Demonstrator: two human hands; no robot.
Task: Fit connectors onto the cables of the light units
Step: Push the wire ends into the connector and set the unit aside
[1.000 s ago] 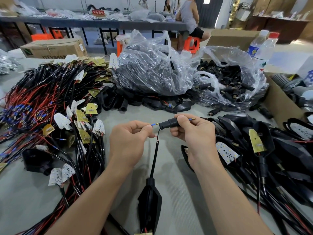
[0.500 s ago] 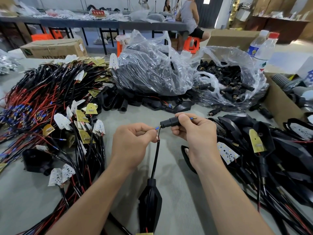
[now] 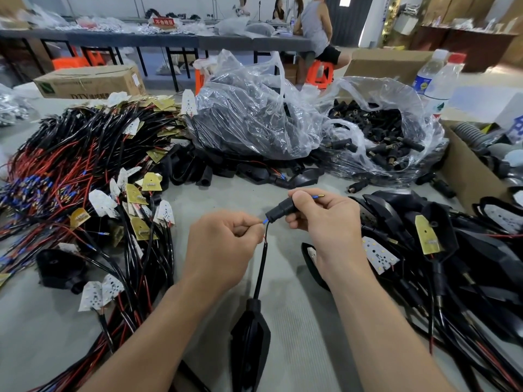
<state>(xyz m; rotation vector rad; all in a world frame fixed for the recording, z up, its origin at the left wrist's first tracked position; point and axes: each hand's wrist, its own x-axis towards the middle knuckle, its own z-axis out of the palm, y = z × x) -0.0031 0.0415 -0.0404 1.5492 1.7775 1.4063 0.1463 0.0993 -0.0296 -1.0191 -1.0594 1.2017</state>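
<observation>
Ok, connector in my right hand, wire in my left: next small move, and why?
Probably push the blue terminal into the connector: the left hand pinches its wire at the connector's mouth, blue sleeve exposed, while the right hand grips the body.

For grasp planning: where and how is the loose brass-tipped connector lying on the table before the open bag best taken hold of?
Probably pinch the loose connector across its black barrel, from above: it lies flat on the table, brass end leftward.

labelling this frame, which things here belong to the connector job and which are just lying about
In the job: connector, held by the right hand; cable, pinched by the left hand; light unit; bag of connectors.
Lying about: water bottles; cardboard box.
</observation>
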